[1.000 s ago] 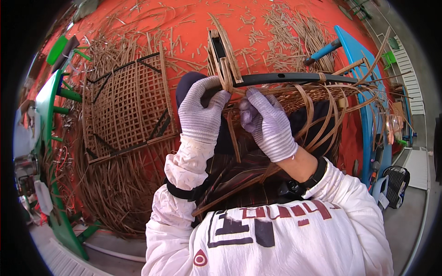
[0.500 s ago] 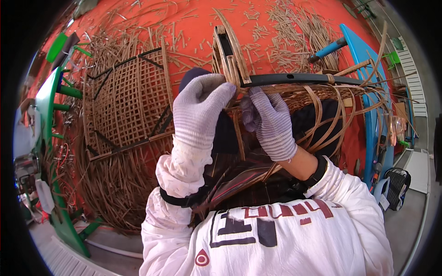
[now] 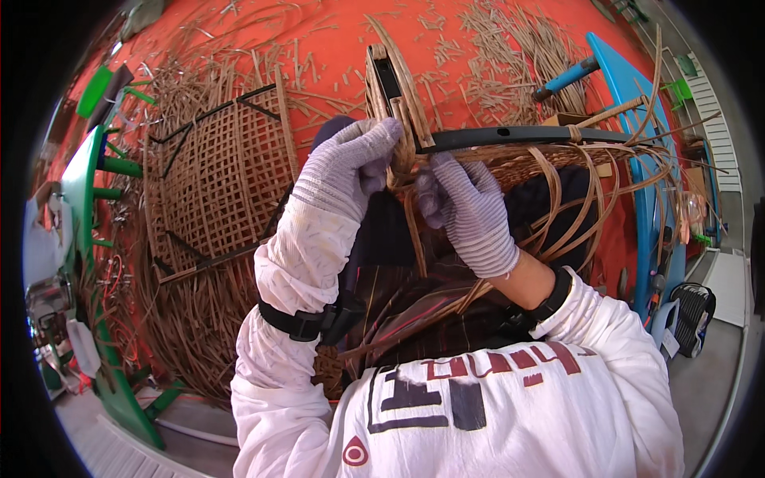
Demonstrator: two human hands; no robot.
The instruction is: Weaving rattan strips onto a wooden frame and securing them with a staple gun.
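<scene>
A woven rattan piece (image 3: 518, 166) on a black metal frame lies across my lap, its black bar (image 3: 526, 135) running off to the right. At its left corner a rattan-wrapped post (image 3: 405, 103) points away from me. My left hand (image 3: 347, 159), in a striped pale glove, is closed, with bent fingertips against the left side of that corner; what they pinch is hidden. My right hand (image 3: 476, 213), gloved alike, has its fingers curled at the woven edge just under the bar's left end. Long loose rattan strips (image 3: 586, 199) loop from the right part of the piece.
A lattice rattan panel (image 3: 215, 175) with black rods lies at left over heaped strips (image 3: 199, 334). Cut scraps and a strip bundle (image 3: 518, 56) litter the red floor covering. A green bench (image 3: 88, 239) stands left, a blue table (image 3: 637, 103) right, a striped bag (image 3: 690, 319) beyond it.
My left hand has shifted slightly up and left, its thumb and fingers turned at the corner, and my left forearm has swung outward. My right hand stays almost in place.
</scene>
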